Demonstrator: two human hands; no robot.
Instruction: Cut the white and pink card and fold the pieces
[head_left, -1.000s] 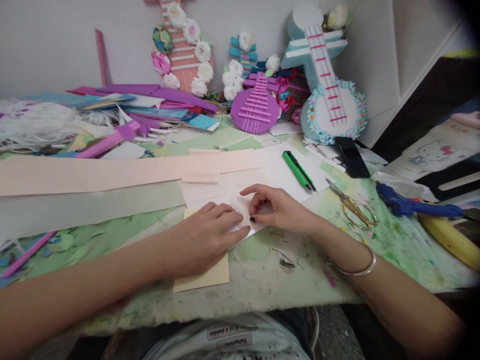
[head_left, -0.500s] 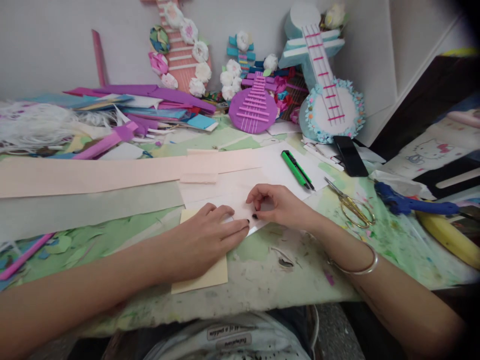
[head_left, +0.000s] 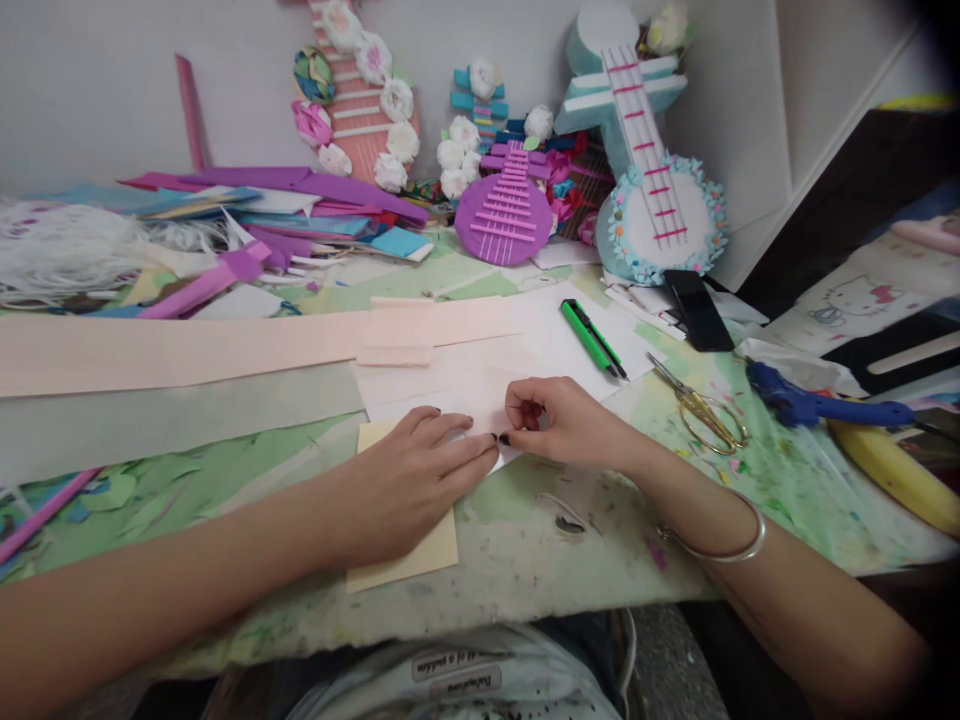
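Note:
My left hand [head_left: 420, 475] lies flat with its fingers stretched out, across a yellow card [head_left: 429, 562] and the near part of a white sheet [head_left: 534, 325]. At the sheet's near edge, my right hand [head_left: 566, 425] has its fingers curled, the thumb tip by the left fingertips. Whatever it may pinch is too small or hidden to make out. A long pale peach strip [head_left: 187, 352] runs from the left onto the sheet, with a small peach piece [head_left: 394, 356] beside it. On the sheet's right part rests a green box cutter [head_left: 592, 338].
Gold-handled scissors [head_left: 705, 412], a black phone [head_left: 699, 310], a blue glue gun [head_left: 817, 398] and a banana [head_left: 892, 475] lie to the right. Craft instruments, among them a purple one [head_left: 504, 215], stand along the wall. Foam scraps [head_left: 300, 190] pile up at the back left.
My right hand has drawn its fingers in tighter, and its thumb has come up against the left fingertips. The left hand stays nearly in place. The view has shifted slightly.

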